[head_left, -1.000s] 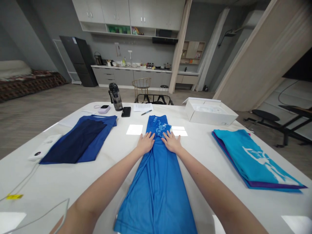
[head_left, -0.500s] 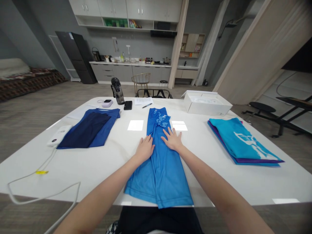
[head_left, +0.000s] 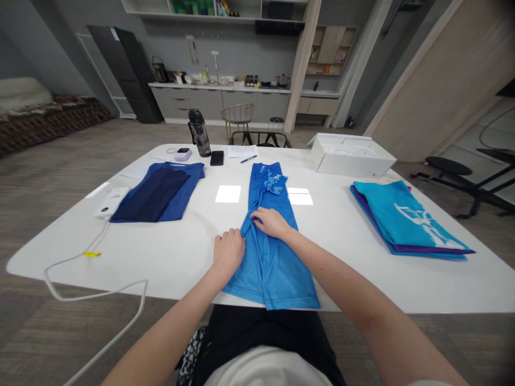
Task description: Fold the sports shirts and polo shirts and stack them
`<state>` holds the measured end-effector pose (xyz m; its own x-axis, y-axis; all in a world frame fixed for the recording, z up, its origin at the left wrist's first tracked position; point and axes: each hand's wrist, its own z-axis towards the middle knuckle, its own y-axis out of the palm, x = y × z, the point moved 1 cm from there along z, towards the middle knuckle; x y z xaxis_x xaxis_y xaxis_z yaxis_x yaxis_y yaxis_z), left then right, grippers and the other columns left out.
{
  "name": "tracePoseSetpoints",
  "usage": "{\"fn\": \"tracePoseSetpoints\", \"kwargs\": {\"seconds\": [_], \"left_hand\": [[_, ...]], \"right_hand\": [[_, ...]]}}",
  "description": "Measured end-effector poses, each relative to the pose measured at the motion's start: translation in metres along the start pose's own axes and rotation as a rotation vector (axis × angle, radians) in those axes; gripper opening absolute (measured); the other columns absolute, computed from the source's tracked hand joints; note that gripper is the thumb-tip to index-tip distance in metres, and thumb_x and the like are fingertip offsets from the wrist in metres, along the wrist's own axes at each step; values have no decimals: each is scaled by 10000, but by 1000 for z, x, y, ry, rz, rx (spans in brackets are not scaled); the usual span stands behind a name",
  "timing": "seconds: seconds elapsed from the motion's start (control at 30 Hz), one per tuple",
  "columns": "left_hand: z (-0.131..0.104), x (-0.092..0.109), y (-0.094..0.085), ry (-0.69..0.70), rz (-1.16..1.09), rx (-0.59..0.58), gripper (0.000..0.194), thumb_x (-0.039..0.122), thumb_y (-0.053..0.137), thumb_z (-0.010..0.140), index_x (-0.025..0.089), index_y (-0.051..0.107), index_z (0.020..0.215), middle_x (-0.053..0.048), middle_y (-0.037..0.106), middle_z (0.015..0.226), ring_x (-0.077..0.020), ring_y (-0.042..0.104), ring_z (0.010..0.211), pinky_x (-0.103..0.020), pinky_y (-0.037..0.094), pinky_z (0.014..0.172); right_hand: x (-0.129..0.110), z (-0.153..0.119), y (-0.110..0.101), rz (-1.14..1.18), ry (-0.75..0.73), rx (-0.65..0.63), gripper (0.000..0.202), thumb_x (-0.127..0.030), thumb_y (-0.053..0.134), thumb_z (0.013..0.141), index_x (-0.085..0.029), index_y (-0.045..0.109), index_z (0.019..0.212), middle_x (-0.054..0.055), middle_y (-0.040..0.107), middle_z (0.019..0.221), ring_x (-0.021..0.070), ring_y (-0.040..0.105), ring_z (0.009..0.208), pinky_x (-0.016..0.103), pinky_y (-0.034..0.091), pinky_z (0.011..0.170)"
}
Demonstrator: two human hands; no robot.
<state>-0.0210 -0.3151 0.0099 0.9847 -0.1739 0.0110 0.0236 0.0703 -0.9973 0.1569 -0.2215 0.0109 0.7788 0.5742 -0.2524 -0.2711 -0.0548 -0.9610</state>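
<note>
- Got a blue shirt [head_left: 284, 262] laid lengthwise down the middle of the white table [head_left: 341, 220], patterned bit at the far end, hem right at the near edge.
- At the shirt's left edge: left hand [head_left: 228, 250], fingers bent and bunched close together. Fingertips out of sight, so can't tell about any grip on the cloth.
- A bit farther up, on a crease: right hand [head_left: 271, 222], fingers curled in narrow, looks pinched onto the shirt.
- Off to the left: navy cloth [head_left: 153, 195] on top of another blue shirt [head_left: 185, 195], with a white power strip [head_left: 108, 208] tucked beside and a pale cable [head_left: 139, 308] dropping off the table.
- Over on the right: folded pile, turquoise cloth [head_left: 380, 206] with a white print on top, purple layer [head_left: 426, 249] peeking out below.
- Along the far side: dark bottle [head_left: 200, 136], black phone [head_left: 217, 157], printed paper [head_left: 242, 151], pen [head_left: 248, 159] and a white box [head_left: 344, 161].
</note>
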Motion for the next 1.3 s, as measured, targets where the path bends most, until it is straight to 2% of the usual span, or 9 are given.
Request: {"fn": "tracePoseSetpoints", "kwargs": {"seconds": [0.2,0.3,0.43,0.5,0.63,0.77,0.97,1.1,1.3], "left_hand": [[-15,0,-9,-11,-51,-1,290,264,307,1053,135,566,1073,-135,701,945,-265,679,911,-379,430,832],[-23,11,-19,31,-164,-32,296,298,291,1066,159,511,1208,-108,724,926,-243,702,812,-340,449,754],[-42,32,-30,164,-219,-67,408,245,419,1022,187,358,1421,-108,712,1074,-252,709,794,-321,460,649],[-55,39,-34,220,-150,-107,389,162,444,983,175,420,1371,-104,701,1035,-259,699,759,-336,472,642],[-79,45,-36,294,-56,-177,235,41,437,918,171,579,1054,-71,660,882,-250,670,730,-372,501,694],[-98,49,-32,348,-128,-78,262,54,468,917,174,597,1111,-76,643,955,-252,652,853,-391,520,769],[-115,56,-11,523,-246,83,422,59,438,953,154,508,1358,-102,635,1088,-226,606,916,-378,501,821],[-116,52,-5,524,-201,90,293,118,479,967,166,577,1238,-92,639,1034,-246,589,902,-411,466,793],[-107,49,-13,542,-324,133,166,153,468,1001,173,627,1042,-47,641,892,-214,578,846,-374,448,783]], "right_hand": [[-9,0,6,-2,-96,26,187,-213,549,976,-221,677,1113,62,680,1075,198,632,1001,294,393,842],[-8,-8,4,20,-117,82,170,-151,560,938,-212,652,1067,48,687,1051,195,628,968,296,373,837],[7,-31,-6,7,-71,140,182,-112,547,915,-211,631,1043,46,681,1023,200,613,925,302,361,816],[17,-44,-10,-27,-42,124,167,-125,546,925,-208,636,1038,53,673,1014,208,609,922,305,362,804],[25,-66,-10,-88,-17,77,171,-195,530,976,-201,652,1095,73,654,1035,215,604,923,314,368,791],[10,-83,-3,-77,-122,54,240,-237,521,998,-213,635,1208,80,630,1047,213,590,942,320,374,804],[-15,-115,3,8,-243,73,176,-226,513,1004,-206,663,1094,68,625,973,196,577,888,324,361,782],[-22,-137,4,36,-241,68,180,-266,502,1024,-200,663,1067,68,620,956,192,574,877,325,363,784],[-31,-154,1,83,-258,39,202,-256,477,1038,-204,668,1078,63,620,960,181,581,874,319,371,776]]}}
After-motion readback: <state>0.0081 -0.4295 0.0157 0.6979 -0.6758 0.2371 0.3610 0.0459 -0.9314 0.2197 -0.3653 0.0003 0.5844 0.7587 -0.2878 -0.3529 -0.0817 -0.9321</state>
